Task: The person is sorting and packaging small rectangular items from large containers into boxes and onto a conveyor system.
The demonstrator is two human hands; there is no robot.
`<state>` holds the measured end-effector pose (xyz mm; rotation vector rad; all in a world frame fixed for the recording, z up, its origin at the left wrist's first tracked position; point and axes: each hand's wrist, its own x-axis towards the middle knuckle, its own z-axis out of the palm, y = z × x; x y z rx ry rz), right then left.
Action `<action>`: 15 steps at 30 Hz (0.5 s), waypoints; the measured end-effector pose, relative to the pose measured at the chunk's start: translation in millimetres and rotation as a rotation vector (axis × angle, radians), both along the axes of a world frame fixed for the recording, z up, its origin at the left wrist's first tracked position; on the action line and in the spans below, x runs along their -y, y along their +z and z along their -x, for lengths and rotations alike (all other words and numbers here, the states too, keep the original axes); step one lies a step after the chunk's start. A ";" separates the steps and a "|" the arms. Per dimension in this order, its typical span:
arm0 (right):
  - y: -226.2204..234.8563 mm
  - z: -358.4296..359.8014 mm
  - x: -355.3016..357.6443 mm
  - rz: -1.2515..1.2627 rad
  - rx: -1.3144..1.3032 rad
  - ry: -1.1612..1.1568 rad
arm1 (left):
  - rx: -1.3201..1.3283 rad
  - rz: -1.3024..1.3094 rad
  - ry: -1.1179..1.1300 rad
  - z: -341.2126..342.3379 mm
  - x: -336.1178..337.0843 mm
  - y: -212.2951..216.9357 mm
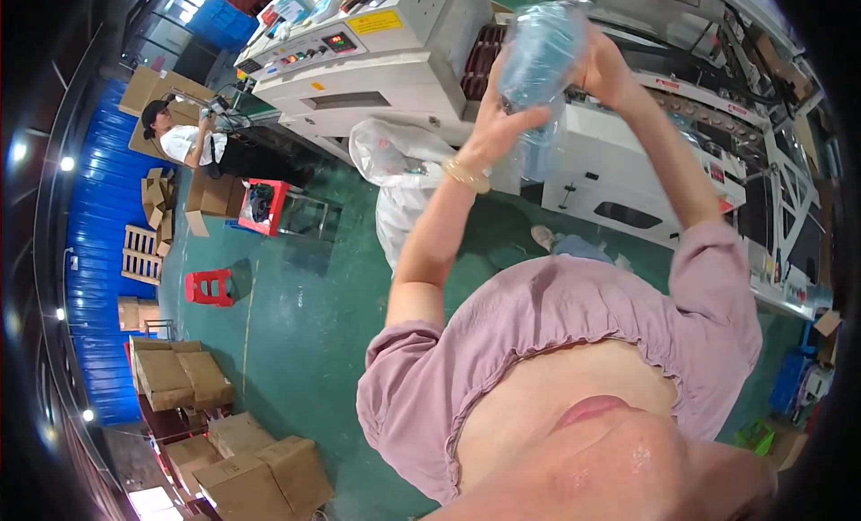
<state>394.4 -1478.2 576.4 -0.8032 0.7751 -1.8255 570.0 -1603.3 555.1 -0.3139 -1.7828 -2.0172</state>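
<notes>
A clear plastic-wrapped pack (538, 64) is held up far in the scene, in front of a white machine (395, 64). It is gripped at its lower left by the left hand (496, 131) and at its upper right by the right hand (603, 68), fingers clenched on the film. It is judged light, soft and slippery, best held at both ends. Its long axis runs roughly upright, tilted right at the top.

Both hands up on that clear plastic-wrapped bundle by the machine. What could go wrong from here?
1. The clear plastic bundle is held high by the left hand and right hand alone; slick film could slip.
2. It could hit the white machine close behind.
3. The white bag on the floor nearby may be a trip hazard.
</notes>
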 end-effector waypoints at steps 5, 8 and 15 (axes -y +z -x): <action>-21.9 -140.8 -31.7 -0.060 -0.518 -0.919 | 0.147 -0.304 0.217 -56.8 -67.8 -35.1; -34.4 -179.3 -34.8 -0.335 -0.914 -1.095 | 0.088 -0.027 0.410 -82.6 -97.2 -47.2; -65.7 -215.4 -83.1 -0.257 -0.664 -0.891 | 0.329 -0.418 0.288 -121.3 -107.5 -82.8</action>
